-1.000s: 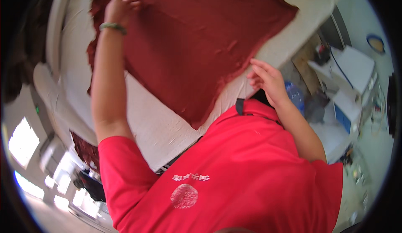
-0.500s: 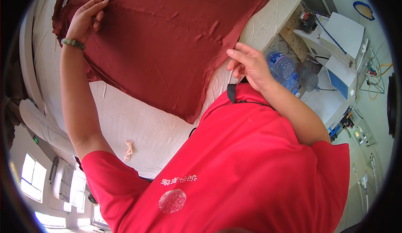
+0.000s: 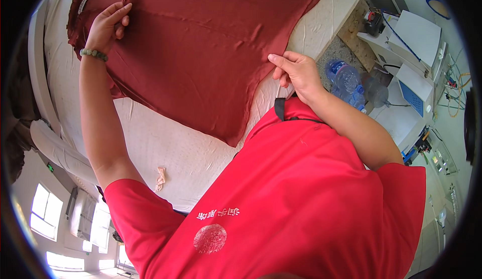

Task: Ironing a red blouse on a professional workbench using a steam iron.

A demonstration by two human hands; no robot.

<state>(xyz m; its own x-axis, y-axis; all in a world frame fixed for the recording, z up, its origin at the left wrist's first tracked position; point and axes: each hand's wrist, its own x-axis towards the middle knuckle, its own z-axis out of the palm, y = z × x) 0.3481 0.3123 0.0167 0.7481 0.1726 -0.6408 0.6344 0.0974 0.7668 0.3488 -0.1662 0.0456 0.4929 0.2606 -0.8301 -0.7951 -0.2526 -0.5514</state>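
A dark red garment (image 3: 196, 68) lies spread over the white-covered table, with a small white label and gathered edge at its upper left. My left hand (image 3: 109, 24), wearing a beaded bracelet (image 3: 94, 54), pinches a fold near that labelled end with thumb and finger together. At the garment's right edge, my right hand (image 3: 297, 73) has its thumb and curled fingers closed on the cloth. A thin, pale, narrow thing shows below the right fingers, above a black strap (image 3: 279, 109); what it is I cannot make out.
The white table cover (image 3: 145, 133) is wrinkled, with a small pinkish scrap (image 3: 160, 178) near its front. Clear plastic bottles (image 3: 345, 78) stand right of my right hand. Beyond them are white machine housings (image 3: 414, 35) with cables. A padded white rail (image 3: 55, 141) borders the left side.
The view has shifted slightly, so most things sit a little to the right. Both hands stay at the garment; my right thumb reaches a little farther left over its edge.
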